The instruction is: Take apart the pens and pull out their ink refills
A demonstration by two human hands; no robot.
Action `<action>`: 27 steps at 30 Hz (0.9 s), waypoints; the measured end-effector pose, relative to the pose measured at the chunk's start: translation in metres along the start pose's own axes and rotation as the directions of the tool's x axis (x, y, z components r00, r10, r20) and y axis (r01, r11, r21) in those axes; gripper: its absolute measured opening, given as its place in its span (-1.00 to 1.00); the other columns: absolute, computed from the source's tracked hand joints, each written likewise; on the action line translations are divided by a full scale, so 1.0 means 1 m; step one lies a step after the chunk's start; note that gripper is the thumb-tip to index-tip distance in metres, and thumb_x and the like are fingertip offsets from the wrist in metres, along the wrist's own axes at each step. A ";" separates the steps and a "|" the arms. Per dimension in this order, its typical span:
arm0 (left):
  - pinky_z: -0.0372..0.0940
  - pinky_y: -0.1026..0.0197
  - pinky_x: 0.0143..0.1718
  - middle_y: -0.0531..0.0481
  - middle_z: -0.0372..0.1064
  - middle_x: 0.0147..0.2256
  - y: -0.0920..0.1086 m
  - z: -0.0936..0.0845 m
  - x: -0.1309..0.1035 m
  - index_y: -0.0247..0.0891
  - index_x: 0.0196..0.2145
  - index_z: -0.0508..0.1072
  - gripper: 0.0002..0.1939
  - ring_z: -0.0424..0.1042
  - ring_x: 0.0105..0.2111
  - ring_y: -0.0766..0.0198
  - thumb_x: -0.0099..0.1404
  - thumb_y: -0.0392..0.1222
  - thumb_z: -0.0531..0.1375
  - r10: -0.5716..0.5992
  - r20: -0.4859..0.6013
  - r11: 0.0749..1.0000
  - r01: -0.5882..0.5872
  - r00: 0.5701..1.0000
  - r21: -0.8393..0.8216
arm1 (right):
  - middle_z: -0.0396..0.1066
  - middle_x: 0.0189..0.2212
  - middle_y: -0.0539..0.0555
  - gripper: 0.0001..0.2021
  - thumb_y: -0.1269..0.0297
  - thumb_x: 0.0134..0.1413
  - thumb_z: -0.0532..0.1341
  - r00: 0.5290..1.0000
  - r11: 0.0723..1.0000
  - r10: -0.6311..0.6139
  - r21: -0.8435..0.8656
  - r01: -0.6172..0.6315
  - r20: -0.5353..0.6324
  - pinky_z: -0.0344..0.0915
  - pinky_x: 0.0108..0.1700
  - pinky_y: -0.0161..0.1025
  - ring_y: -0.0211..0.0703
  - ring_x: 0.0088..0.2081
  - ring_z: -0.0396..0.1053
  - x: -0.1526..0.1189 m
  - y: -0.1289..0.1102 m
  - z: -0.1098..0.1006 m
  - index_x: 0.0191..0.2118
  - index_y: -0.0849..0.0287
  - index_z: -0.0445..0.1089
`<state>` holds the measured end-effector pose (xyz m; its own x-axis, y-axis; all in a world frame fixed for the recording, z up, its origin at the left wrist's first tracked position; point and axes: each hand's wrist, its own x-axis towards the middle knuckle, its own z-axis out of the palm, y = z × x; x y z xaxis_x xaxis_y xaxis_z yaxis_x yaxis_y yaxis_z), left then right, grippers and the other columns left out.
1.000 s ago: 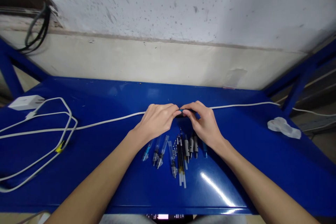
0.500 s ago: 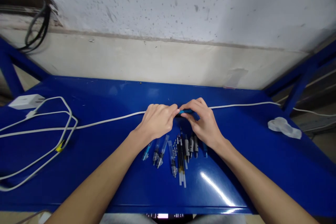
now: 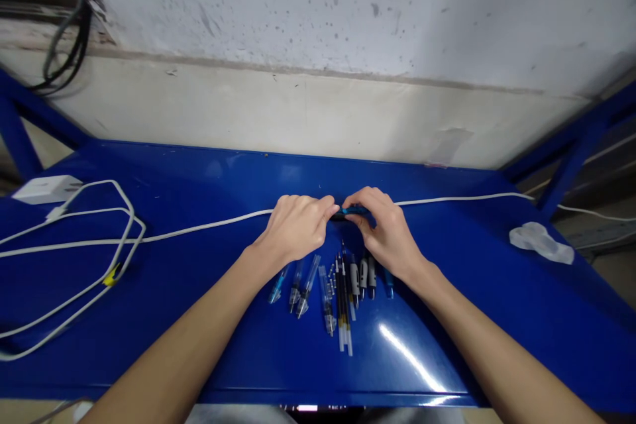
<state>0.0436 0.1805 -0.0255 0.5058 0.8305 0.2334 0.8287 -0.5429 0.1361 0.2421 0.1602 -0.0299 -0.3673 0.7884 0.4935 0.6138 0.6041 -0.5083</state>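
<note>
Above the blue tabletop, my left hand (image 3: pixel 299 225) pinches one end of a blue pen part (image 3: pixel 352 210). The fingers of my right hand (image 3: pixel 381 228) are closed on its other end, and the fingertips of both hands nearly meet. Just below the hands lie clear pen barrels (image 3: pixel 309 286), dark refills with pale ends (image 3: pixel 342 308), small white pieces (image 3: pixel 331 280) and gray grip sections (image 3: pixel 364 276). A blue piece (image 3: pixel 389 283) lies right of the grips, and a light blue one (image 3: pixel 278 286) at the far left of the row.
A white cable (image 3: pixel 209 224) crosses the blue table (image 3: pixel 199 172) behind the hands and loops at the left beside a white adapter (image 3: pixel 47 189). Crumpled clear plastic (image 3: pixel 540 242) lies at the right. A wall (image 3: pixel 308 106) stands behind the table.
Between my fingertips, a little more of a gap now shows around the blue part. My left hand has shifted very slightly left; the loose pen parts stay put.
</note>
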 end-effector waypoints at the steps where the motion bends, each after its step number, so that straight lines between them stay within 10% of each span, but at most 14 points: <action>1: -0.20 0.16 -0.48 -0.03 0.46 -0.51 0.000 0.001 0.000 -0.22 -0.33 0.47 -0.64 0.39 -0.54 0.20 0.52 -0.11 -0.04 0.007 -0.015 1.000 -0.007 1.000 -0.003 | 0.47 -0.19 0.09 -0.83 0.51 0.33 0.10 1.000 0.999 0.006 -0.046 -0.006 0.017 0.17 -0.12 -0.12 -0.05 -0.16 0.34 0.000 0.000 0.000 -0.11 0.14 0.39; 8: -0.07 0.21 -0.48 0.04 0.54 -0.42 -0.003 0.006 -0.002 -0.15 -0.23 0.54 -0.68 0.47 -0.46 0.22 0.50 0.01 0.06 0.029 -0.148 0.995 -0.042 0.989 -0.086 | 0.50 -0.12 0.14 -0.56 0.63 0.28 -0.01 0.986 0.961 -0.032 -0.268 0.076 0.165 0.18 -0.05 -0.05 0.05 -0.07 0.29 0.002 0.003 -0.005 0.12 0.16 0.42; 27: 0.13 0.10 -0.30 -0.03 0.46 -0.35 -0.007 0.010 0.004 -0.26 -0.28 0.53 -0.74 0.32 -0.31 0.17 0.51 -0.25 0.06 0.168 -0.389 0.985 -0.172 0.906 0.024 | 0.45 -0.24 0.14 -0.81 0.35 0.45 0.03 0.999 0.942 -0.045 -0.332 0.053 0.029 0.15 -0.17 -0.14 -0.02 -0.20 0.33 0.002 0.003 -0.003 -0.08 0.18 0.39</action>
<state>0.0426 0.1886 -0.0355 0.5038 0.6125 0.6092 0.7346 -0.6748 0.0710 0.2452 0.1637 -0.0285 -0.4150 0.7633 0.4951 0.7907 0.5718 -0.2187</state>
